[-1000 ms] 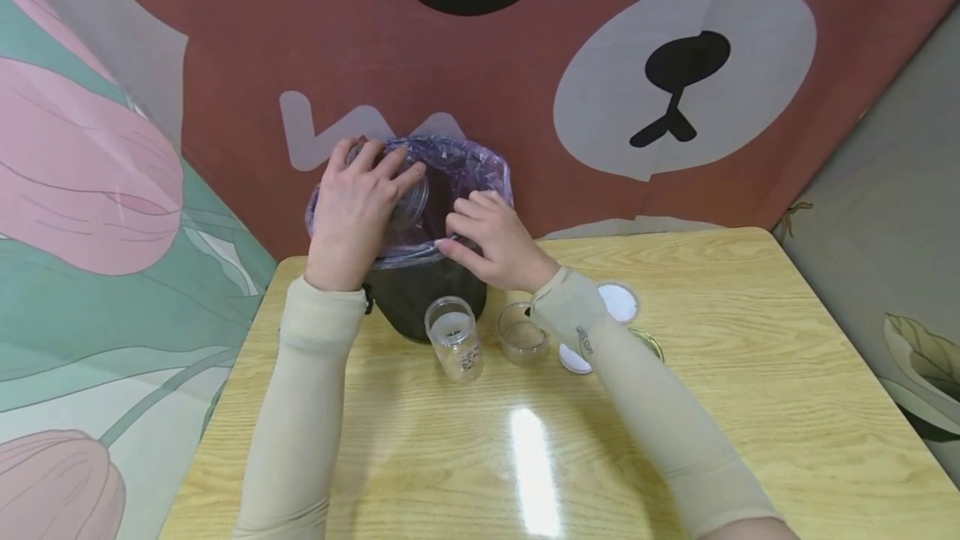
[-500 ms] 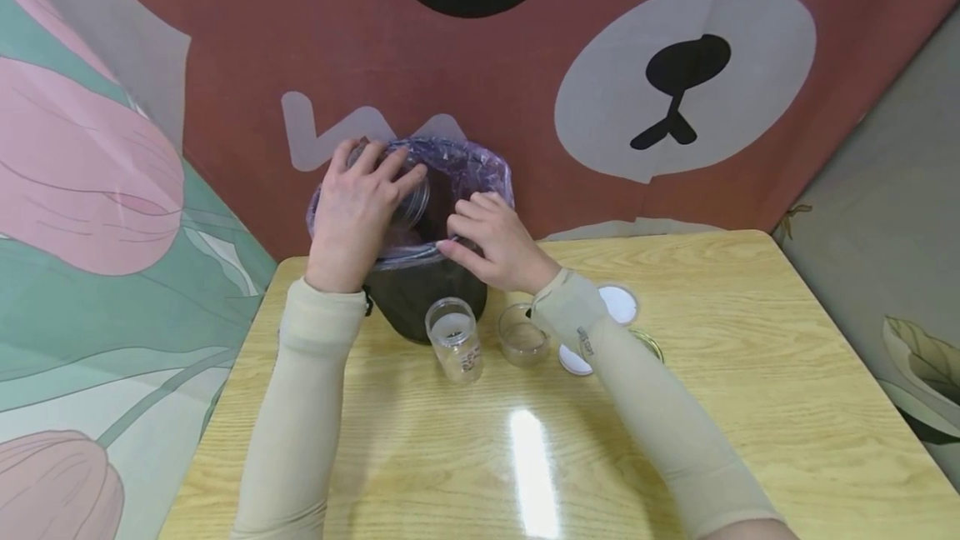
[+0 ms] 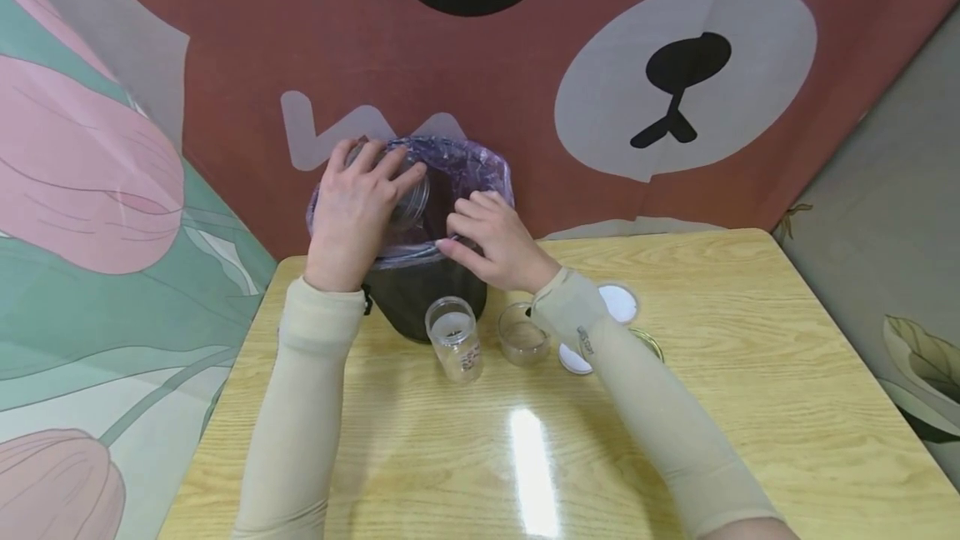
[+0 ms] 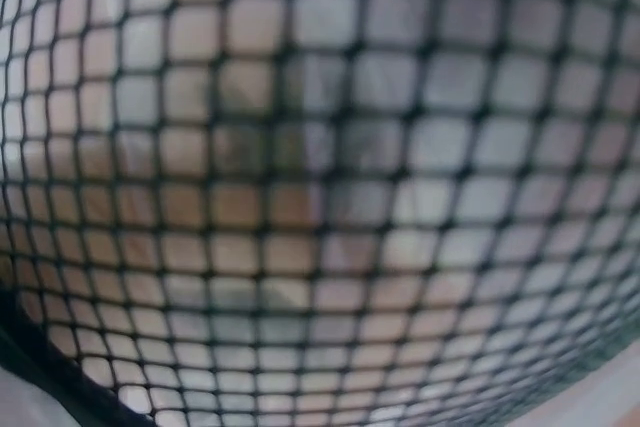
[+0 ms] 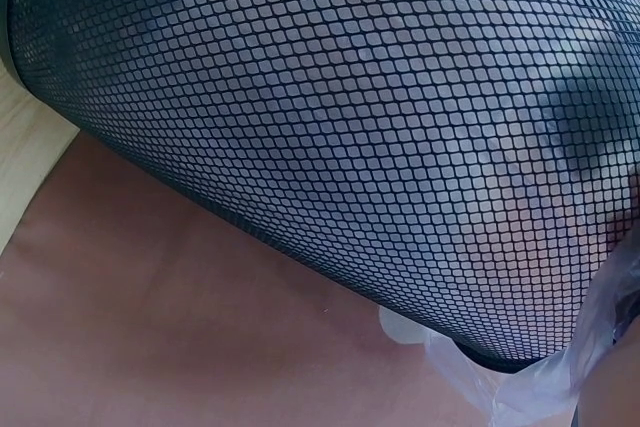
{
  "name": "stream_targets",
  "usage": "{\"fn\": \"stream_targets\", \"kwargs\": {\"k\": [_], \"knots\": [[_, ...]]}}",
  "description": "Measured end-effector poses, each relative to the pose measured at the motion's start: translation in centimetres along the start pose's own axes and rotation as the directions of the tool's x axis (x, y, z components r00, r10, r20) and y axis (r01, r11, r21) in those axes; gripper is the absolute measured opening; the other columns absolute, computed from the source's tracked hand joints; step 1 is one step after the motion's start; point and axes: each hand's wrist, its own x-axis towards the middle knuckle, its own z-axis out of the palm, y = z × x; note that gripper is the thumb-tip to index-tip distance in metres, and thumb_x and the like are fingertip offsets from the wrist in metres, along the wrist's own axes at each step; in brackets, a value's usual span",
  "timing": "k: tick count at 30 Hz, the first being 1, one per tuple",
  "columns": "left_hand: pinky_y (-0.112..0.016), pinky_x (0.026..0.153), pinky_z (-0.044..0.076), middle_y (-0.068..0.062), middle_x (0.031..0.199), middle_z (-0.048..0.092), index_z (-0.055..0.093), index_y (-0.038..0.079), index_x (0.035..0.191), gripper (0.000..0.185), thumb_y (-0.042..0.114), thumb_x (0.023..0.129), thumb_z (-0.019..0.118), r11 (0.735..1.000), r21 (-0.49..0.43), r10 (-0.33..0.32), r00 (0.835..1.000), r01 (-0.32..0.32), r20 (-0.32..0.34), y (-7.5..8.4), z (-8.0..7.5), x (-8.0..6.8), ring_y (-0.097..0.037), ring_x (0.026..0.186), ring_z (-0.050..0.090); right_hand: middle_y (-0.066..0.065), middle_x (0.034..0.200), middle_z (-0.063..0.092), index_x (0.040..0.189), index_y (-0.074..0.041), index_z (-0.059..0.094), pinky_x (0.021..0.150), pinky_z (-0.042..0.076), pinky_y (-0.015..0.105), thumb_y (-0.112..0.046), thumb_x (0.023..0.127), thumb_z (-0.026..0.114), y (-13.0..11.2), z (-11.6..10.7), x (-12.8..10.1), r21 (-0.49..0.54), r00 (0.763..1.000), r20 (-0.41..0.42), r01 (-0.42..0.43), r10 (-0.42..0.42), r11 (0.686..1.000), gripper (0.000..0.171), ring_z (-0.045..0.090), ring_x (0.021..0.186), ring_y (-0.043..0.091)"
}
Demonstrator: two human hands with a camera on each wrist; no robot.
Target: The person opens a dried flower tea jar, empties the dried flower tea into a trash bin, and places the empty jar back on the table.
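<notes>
A black mesh wastebasket (image 3: 427, 294) stands at the far left of the table, lined with a purple translucent bag (image 3: 491, 167). My left hand (image 3: 354, 211) grips a clear round jar (image 3: 414, 200), tilted within the basket's mouth; the hand covers much of it. On the near right rim, my right hand (image 3: 497, 240) grips the basket's edge and the folded liner. Mesh (image 5: 350, 117) fills most of the right wrist view, and pale liner plastic (image 5: 545, 387) shows below it. Close, blurred mesh (image 4: 320, 177) covers the left wrist view, with indistinct shapes behind it.
In front of the basket stand a tall clear jar (image 3: 454, 342) with printing and a shorter clear jar (image 3: 522, 338). White lids (image 3: 618, 303) and a gold-rimmed ring (image 3: 654, 343) lie by the right forearm, partly hidden. A printed cloth (image 3: 480, 65) hangs behind the wooden table (image 3: 720, 373).
</notes>
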Motion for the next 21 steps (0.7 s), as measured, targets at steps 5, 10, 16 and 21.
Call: {"fn": "stream_targets", "kwargs": {"k": [5, 10, 16, 21], "knots": [[-0.050, 0.118, 0.037, -0.006, 0.144, 0.063, 0.066, 0.028, 0.139, 0.058, -0.009, 0.095, 0.065, 1.000, 0.008, 0.008, 1.000, -0.008, 0.002, 0.0, 0.0, 0.0, -0.032, 0.134, 0.053, 0.003, 0.081, 0.050, 0.084, -0.010, 0.059, 0.081, 0.036, 0.040, -0.058, 0.109, 0.027, 0.0, 0.0, 0.0, 0.002, 1.000, 0.002, -0.003, 0.003, 1.000, 0.063, 0.042, 0.080, 0.023], [-0.048, 0.120, 0.037, -0.009, 0.138, 0.062, 0.064, 0.027, 0.142, 0.063, -0.012, 0.092, 0.066, 1.000, 0.012, 0.020, 1.000, -0.020, -0.009, -0.1, -0.1, -0.1, -0.032, 0.132, 0.053, 0.002, 0.082, 0.051, 0.085, -0.010, 0.060, 0.081, 0.037, 0.040, -0.058, 0.109, 0.027, -0.1, -0.1, 0.0, -0.002, 1.000, 0.005, -0.009, 0.009, 1.000, 0.063, 0.043, 0.081, 0.023], [-0.047, 0.119, 0.040, -0.012, 0.134, 0.067, 0.059, 0.013, 0.145, 0.061, -0.016, 0.091, 0.063, 0.996, -0.085, -0.003, 0.998, -0.003, -0.070, -0.7, -0.1, -0.7, -0.034, 0.130, 0.056, 0.003, 0.081, 0.050, 0.084, -0.010, 0.060, 0.082, 0.036, 0.040, -0.058, 0.109, 0.027, 0.0, -0.1, -0.1, 0.000, 1.000, 0.007, -0.008, 0.008, 1.000, 0.064, 0.043, 0.082, 0.023], [-0.046, 0.118, 0.042, -0.014, 0.131, 0.069, 0.062, 0.004, 0.135, 0.047, -0.018, 0.093, 0.059, 0.986, -0.166, -0.027, 0.991, 0.004, -0.134, -1.3, -0.1, -1.1, -0.034, 0.130, 0.056, 0.003, 0.081, 0.050, 0.085, -0.010, 0.060, 0.083, 0.037, 0.041, -0.056, 0.109, 0.032, 0.0, -0.1, 0.0, 0.002, 1.000, 0.010, -0.009, 0.009, 1.000, 0.059, 0.043, 0.082, 0.024]]}}
